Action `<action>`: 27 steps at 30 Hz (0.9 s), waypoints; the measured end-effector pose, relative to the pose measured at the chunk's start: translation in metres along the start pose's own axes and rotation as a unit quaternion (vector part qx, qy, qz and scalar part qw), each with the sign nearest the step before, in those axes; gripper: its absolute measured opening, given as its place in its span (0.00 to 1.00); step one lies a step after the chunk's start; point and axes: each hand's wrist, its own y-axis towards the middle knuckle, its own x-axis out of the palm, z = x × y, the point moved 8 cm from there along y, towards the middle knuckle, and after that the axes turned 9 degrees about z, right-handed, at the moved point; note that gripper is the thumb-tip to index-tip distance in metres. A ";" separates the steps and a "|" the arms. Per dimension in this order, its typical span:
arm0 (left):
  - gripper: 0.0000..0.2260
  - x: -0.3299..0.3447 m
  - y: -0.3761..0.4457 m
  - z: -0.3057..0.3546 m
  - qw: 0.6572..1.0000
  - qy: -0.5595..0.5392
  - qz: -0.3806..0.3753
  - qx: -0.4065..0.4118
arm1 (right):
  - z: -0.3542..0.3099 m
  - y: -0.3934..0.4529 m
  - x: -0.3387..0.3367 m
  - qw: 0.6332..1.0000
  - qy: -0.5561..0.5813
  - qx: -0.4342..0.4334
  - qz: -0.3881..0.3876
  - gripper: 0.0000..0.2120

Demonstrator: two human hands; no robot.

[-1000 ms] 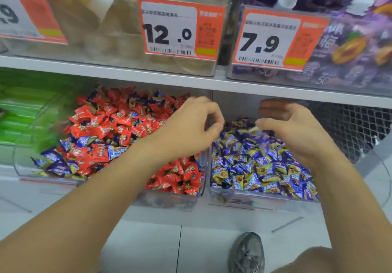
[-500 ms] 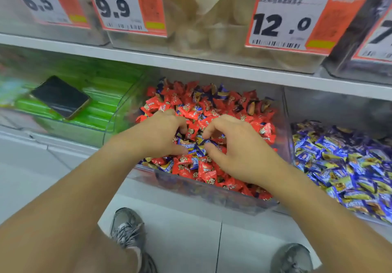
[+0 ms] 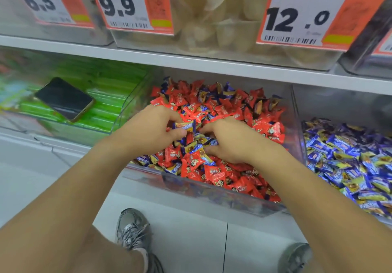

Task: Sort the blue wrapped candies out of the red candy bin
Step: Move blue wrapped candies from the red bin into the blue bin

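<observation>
Head view: both hands sorting in the red candy bin (image 3: 293, 145).
Left hand (image 3: 148, 130) pinches a blue wrapped candy (image 3: 184, 126) between thumb and fingers; right hand (image 3: 231, 143), at its 3 o'clock, curls its fingers onto more blue ones (image 3: 203, 143). Blue candy bin (image 3: 303, 136) sits at 3 o'clock, a phone (image 3: 63, 98) at 10.

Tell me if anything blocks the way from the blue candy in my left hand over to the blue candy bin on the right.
The right hand sits in that path, low in the red candy bin, whose clear right wall also divides it from the blue candy bin. Lifting the blue candy from the left hand clears both.
</observation>
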 end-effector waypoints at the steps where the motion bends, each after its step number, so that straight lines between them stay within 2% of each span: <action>1: 0.09 -0.002 0.000 0.000 1.000 -0.013 0.007 -0.005 | 0.001 0.000 0.000 1.000 0.008 0.004 -0.006 0.25; 7: 0.06 -0.028 0.002 0.013 0.989 -0.079 0.120 -0.022 | 0.000 0.000 -0.003 1.000 0.010 -0.006 0.015 0.19; 10: 0.08 -0.015 0.001 0.010 0.995 -0.073 0.050 -0.052 | 0.006 -0.004 -0.013 0.998 0.004 -0.014 0.055 0.20; 13: 0.09 0.011 -0.007 0.007 0.973 -0.184 -0.079 -0.117 | 0.015 -0.009 -0.031 0.993 0.008 -0.021 0.112 0.18; 15: 0.07 0.019 -0.008 0.004 0.961 -0.215 -0.090 -0.145 | 0.016 -0.013 -0.042 0.989 0.039 -0.031 0.137 0.17; 17: 0.05 0.021 -0.004 0.002 0.972 -0.188 -0.062 -0.129 | 0.017 -0.017 -0.050 0.987 0.067 -0.026 0.143 0.16; 20: 0.06 0.024 -0.002 0.010 0.983 -0.158 -0.045 -0.079 | 0.025 -0.020 -0.053 0.990 0.043 -0.008 0.132 0.18; 24: 0.09 0.037 0.001 0.029 0.996 -0.041 -0.071 0.015 | 0.037 -0.021 -0.050 0.993 -0.016 0.029 0.114 0.22; 27: 0.10 0.046 0.008 0.031 0.997 0.005 -0.072 0.023 | 0.030 -0.024 -0.054 0.992 -0.005 0.017 0.126 0.18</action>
